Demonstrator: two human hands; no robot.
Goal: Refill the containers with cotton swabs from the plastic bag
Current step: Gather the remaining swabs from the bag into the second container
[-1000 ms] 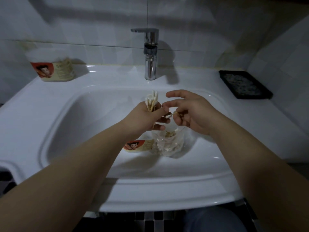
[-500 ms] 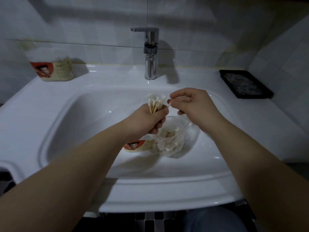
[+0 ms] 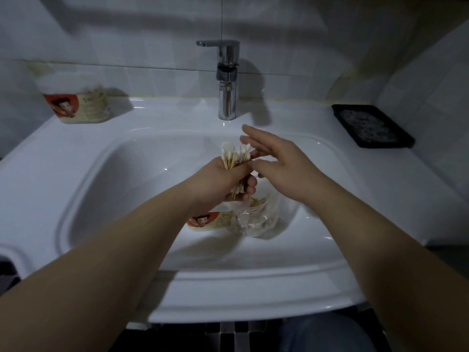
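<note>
Right hand [image 3: 281,163] is opening, fingers straightening, swab handed over; left hand [image 3: 223,184] is gripping the growing bundle of white-tipped wooden cotton swabs [image 3: 234,154].

Both bare forearms reached forward and drew together, so the wrists sat close to each other. The left hand [image 3: 220,181] was curled into a fist with its back toward the camera, gripping a bundle of cotton swabs [image 3: 232,156] whose heads stood up out of the top of the fist. Its fingertips [image 3: 250,189] showed on the side facing the right hand. The right hand [image 3: 281,168] was just beside it, palm down, fingers straight and slightly spread, pointing away and across above the left fist. Its nearer fingers met the swab heads. Its thumb stretched toward the left fist, touching or almost touching it.
</note>
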